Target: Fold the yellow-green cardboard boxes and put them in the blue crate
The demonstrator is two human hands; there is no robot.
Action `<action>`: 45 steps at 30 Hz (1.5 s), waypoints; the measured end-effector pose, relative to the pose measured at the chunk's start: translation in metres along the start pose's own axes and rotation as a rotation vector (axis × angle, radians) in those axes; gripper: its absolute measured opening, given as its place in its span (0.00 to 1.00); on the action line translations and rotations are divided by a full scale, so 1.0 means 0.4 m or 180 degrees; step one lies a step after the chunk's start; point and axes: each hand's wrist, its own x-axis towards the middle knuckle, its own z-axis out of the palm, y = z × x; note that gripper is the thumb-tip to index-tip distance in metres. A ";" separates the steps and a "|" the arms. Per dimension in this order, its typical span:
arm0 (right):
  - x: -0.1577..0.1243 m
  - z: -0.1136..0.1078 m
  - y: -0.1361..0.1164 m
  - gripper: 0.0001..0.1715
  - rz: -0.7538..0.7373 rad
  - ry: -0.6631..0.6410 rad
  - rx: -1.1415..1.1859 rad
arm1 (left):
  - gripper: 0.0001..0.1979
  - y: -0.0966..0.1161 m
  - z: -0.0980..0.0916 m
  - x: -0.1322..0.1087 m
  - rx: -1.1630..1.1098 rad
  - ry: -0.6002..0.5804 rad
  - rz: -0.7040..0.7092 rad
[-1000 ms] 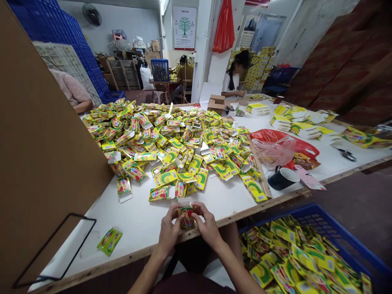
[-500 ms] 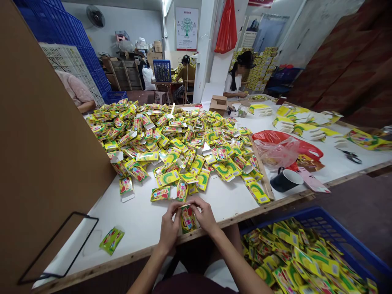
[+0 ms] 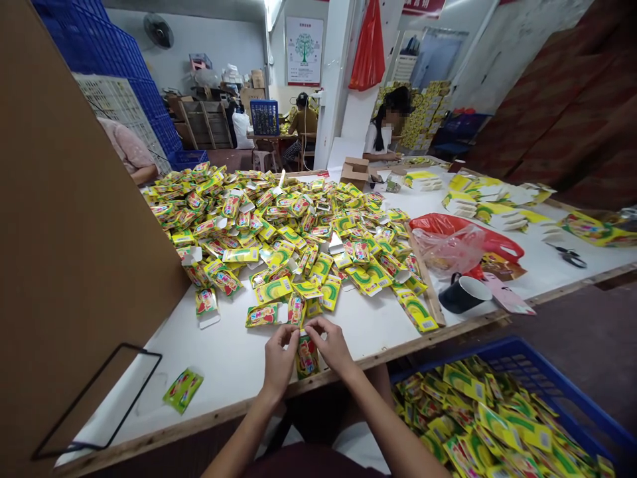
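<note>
A small printed carton [image 3: 308, 356] in green, yellow and red stands or leans at the table's front edge; its upper end is between my hands. My left hand [image 3: 280, 355] is closed in a pinch at the carton's upper left corner. From the other side, the thumb and fingers of my right hand [image 3: 328, 344] pinch the upper right corner. The fingers partly cover the carton's top end. Just beyond my hands lies a big heap of similar cartons [image 3: 273, 290], several with white end flaps open.
To the right, a blue crate [image 3: 572, 392] full of green-yellow packets stands below the table edge. A dark mug [image 3: 465, 293], red plastic bag [image 3: 502, 240] and scissors [image 3: 570, 254] lie right. A green packet [image 3: 183, 390] and large cardboard box [image 3: 94, 219] are left. Co-workers sit behind.
My left fingers have shifted slightly along the carton's top and rounded up. My right hand stays at its corner. The view has tipped slightly; the heap is unchanged.
</note>
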 end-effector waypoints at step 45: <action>-0.123 0.019 -0.062 0.09 -0.0160 0.0077 0.0621 | 0.27 -0.133 -0.102 -0.090 0.0703 0.0046 0.2147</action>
